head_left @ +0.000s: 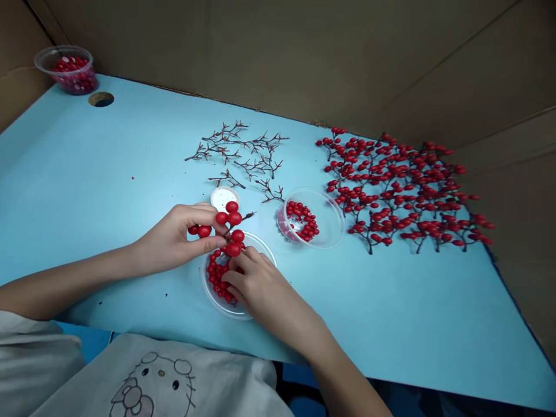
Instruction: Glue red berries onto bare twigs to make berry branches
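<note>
Your left hand [185,236] is pinching a berried sprig [235,218] between thumb and fingers, over the clear bowl's [268,248] far side; your right hand [264,284] is arching above loose berries [215,272], fingertips partly hidden, grip undeterminable.

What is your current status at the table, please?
Left hand pinching berry sprig. Right hand at its lower berries, over tub; grip unclear. Small white dish just beyond left hand; nothing visibly blocking.
</note>
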`<state>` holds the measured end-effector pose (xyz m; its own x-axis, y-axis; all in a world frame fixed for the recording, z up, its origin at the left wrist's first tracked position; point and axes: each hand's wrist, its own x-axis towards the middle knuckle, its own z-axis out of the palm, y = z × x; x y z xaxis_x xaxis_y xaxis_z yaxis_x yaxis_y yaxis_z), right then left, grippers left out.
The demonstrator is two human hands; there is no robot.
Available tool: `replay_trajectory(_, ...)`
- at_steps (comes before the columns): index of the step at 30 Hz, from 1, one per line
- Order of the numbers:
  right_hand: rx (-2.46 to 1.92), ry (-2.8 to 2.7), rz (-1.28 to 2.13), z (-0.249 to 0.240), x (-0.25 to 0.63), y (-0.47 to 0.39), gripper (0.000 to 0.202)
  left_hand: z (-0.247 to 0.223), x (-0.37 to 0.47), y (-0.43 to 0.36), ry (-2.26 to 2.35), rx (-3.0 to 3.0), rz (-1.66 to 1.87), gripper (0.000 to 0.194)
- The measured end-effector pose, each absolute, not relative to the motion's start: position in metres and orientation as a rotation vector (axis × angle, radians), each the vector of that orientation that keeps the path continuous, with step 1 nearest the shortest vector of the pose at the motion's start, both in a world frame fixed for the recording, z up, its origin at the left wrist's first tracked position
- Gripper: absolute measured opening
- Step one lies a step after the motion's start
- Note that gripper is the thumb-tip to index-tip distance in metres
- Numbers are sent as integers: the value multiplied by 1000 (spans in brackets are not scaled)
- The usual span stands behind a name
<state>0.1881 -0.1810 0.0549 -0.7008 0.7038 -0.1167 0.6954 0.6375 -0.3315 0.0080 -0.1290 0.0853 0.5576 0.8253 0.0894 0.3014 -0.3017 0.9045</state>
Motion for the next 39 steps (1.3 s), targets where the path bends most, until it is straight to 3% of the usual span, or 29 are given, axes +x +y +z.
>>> replay_trajectory(5,-1158,-2825,492,48,180,-183,12,85,8,-129,932,1888,724,10)
replay_trajectory(14,-1259,-2306,752,57,192,-181,14,85,7,-131,899,1984,701,13)
replay_trajectory(23,-1309,-2141,904,60,197,-183,9,83,9,-133,880,2067,700,12)
replay_trajectory(35,-1284,-1797,594,58,217,-192,15,75,8,-133,949,2232,716,13)
replay_trajectory(39,-1292,-2026,574,54,211,-194,26,71,8,-133,992,2287,750,10)
